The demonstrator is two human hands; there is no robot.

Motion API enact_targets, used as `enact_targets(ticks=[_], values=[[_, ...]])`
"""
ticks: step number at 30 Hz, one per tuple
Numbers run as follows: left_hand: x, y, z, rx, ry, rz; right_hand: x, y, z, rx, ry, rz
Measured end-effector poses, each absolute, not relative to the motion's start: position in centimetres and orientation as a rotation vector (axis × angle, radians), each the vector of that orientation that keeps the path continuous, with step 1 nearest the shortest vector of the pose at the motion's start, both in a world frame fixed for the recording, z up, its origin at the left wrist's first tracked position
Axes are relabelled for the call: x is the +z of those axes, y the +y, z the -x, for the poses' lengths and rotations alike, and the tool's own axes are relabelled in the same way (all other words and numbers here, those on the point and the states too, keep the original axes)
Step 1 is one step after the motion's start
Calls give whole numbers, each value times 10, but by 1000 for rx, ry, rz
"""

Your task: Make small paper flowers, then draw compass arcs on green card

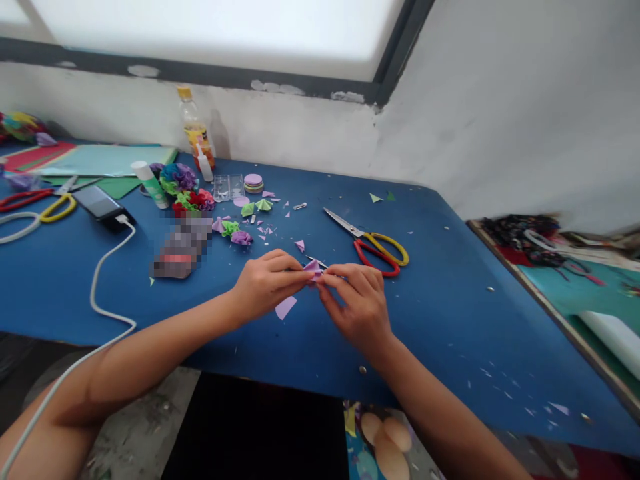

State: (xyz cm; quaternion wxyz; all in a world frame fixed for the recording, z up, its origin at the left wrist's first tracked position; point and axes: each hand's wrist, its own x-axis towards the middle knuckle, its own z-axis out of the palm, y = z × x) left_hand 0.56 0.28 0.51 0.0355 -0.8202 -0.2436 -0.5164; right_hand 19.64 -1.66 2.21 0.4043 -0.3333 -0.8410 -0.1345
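Both hands in a fingertip grip on one piece: left hand (267, 283) and right hand (357, 303) pinch a folded purple paper piece (313, 268) between them, from opposite sides. Piece is above the counter (440, 320), near its front edge, not lying on it. Thin metal point (316, 262) shows just behind the piece; rest of it hidden by the fingers, can't tell what tool.

Near the grip: flat purple paper scrap (286, 307) on the counter below the left fingers, small folded purple scrap (300, 246) just beyond the hands. Scissors (367, 243) with red and yellow handles lie just beyond the right hand, blades pointing up-left.

Further out, left of centre: purple and green paper flowers (241, 238), folded light green pieces (264, 205), stack of round discs (253, 183) with a purple one on top, clear plastic case (229, 188), small white squeeze bottle (205, 165) in front of a yellow-capped drink bottle (193, 130). Glue stick (150, 185) leans by a multicolour paper flower cluster (185, 179). Phone (100, 202) at far left, white cable (95, 280) plugged in
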Motion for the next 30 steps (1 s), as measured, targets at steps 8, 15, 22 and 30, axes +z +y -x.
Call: enact_targets(ticks=[8,15,22,30], values=[[7,1,-5,-1572,-649,2540,25,-19,-195,-505,-2173,771],[6,1,-3,-1513,-579,2515,22,-18,-198,-99,-2110,743],[8,0,-4,-1604,-580,2427,23,-15,-196,1323,-1608,862],[10,-2,-7,-1790,-625,2552,28,-11,-197,1648,-1352,952]])
